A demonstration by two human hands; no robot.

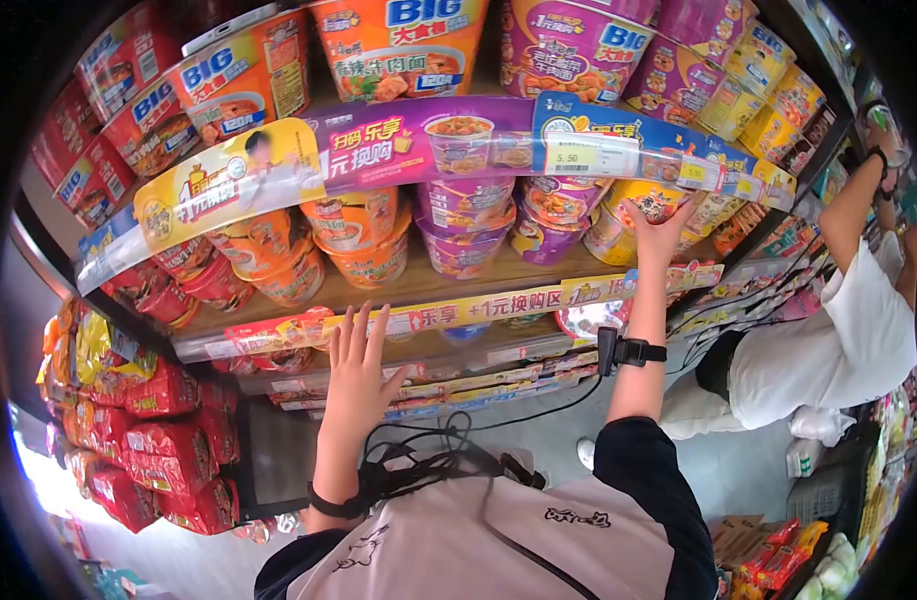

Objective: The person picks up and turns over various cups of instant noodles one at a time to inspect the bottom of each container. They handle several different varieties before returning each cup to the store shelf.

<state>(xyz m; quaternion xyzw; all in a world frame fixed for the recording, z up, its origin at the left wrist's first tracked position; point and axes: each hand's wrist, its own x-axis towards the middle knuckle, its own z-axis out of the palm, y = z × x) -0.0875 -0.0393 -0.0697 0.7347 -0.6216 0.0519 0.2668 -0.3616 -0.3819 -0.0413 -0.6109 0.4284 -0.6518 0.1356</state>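
My right hand (658,235) reaches into the middle shelf, thumb and fingers on either side of a yellow instant noodle cup (650,198). That cup is partly covered by the hand and the price strip above. My left hand (356,360) is held up in front of the lower shelf strip (488,308), fingers stretched and spread, holding nothing. Purple noodle cups (465,225) stand to the left of the gripped cup, and orange noodle cups (363,240) stand above my left hand.
Large noodle tubs (403,50) line the upper shelf behind a promotional strip (408,150). Red noodle packets (168,450) are stacked at left. At right, another person in a white shirt (828,340) reaches toward shelves. Black cables (458,425) run by my wrists.
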